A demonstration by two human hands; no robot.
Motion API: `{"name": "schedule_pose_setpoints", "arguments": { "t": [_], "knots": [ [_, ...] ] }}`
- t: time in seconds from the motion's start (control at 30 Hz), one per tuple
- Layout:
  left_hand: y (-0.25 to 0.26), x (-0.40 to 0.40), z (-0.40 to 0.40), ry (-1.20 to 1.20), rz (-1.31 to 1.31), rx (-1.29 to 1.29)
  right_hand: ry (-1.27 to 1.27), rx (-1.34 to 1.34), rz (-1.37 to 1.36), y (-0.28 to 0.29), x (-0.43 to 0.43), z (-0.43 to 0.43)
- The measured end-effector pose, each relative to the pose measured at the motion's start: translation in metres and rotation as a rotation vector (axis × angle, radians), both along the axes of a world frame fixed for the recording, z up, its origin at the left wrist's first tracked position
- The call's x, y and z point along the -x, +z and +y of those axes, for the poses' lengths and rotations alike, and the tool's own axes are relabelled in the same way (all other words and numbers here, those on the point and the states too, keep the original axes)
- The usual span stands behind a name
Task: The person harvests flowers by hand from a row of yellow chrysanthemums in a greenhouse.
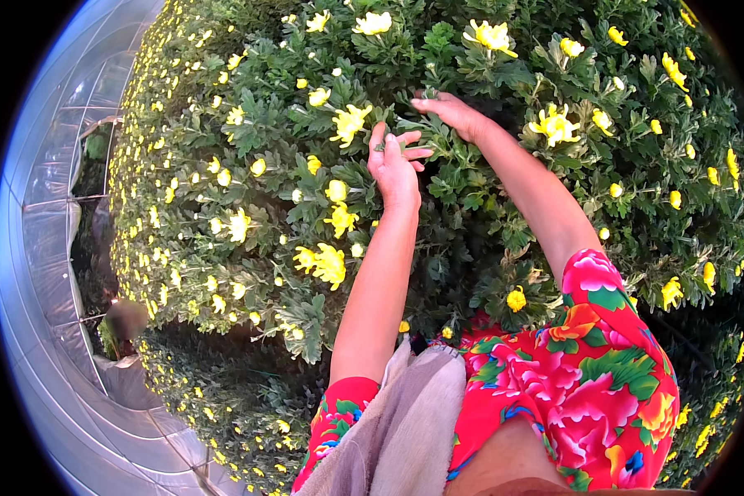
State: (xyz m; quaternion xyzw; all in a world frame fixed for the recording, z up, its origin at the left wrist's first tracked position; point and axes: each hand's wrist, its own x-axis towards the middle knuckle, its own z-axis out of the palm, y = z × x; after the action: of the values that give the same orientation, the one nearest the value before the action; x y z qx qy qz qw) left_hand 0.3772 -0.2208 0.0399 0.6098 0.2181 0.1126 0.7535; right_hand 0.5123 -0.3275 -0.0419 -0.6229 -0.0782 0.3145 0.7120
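Note:
My left hand [398,166], palm turned up, reaches into the leafy chrysanthemum plants [465,186]. Its fingers are spread among leaves, and small bits of green show against them. Just left of its fingertips is an open yellow chrysanthemum bloom [349,124]. My right hand [451,114] reaches in from the right, slightly farther away, with its thumb extended toward the left. Leaves and stems lie between the two hands, and foliage partly hides the right fingers. I cannot tell whether the right hand grips a stem.
Dense plants with yellow blooms and pale buds surround both arms. A darker gap [235,353] runs between beds at the lower left. A clear plastic greenhouse wall [49,204] with thin framing curves along the left. A greyish cloth [418,409] hangs over my floral red clothing [570,384].

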Motion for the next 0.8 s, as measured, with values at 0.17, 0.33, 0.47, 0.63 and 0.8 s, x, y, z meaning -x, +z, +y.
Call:
{"name": "schedule_pose_setpoints", "arguments": {
  "t": [0.17,0.33,0.47,0.63,0.8],
  "knots": [
    [0.005,0.022,0.008,0.007,0.022,0.015,-0.408,0.396,-0.071,-0.031,-0.069,0.032],
    [0.002,0.037,0.017,-0.022,0.023,0.031,-0.423,0.359,-0.163,-0.039,-0.117,0.046],
    [-0.003,0.040,0.026,-0.004,0.023,0.033,-0.311,0.159,-0.166,-0.037,-0.106,0.063],
    [-0.004,0.024,0.027,-0.098,0.006,-0.008,-0.212,0.279,-0.160,-0.047,-0.094,0.059],
    [-0.005,-0.002,0.017,-0.209,-0.071,-0.035,-0.405,0.102,0.155,-0.067,-0.076,0.054]
  ]
}}
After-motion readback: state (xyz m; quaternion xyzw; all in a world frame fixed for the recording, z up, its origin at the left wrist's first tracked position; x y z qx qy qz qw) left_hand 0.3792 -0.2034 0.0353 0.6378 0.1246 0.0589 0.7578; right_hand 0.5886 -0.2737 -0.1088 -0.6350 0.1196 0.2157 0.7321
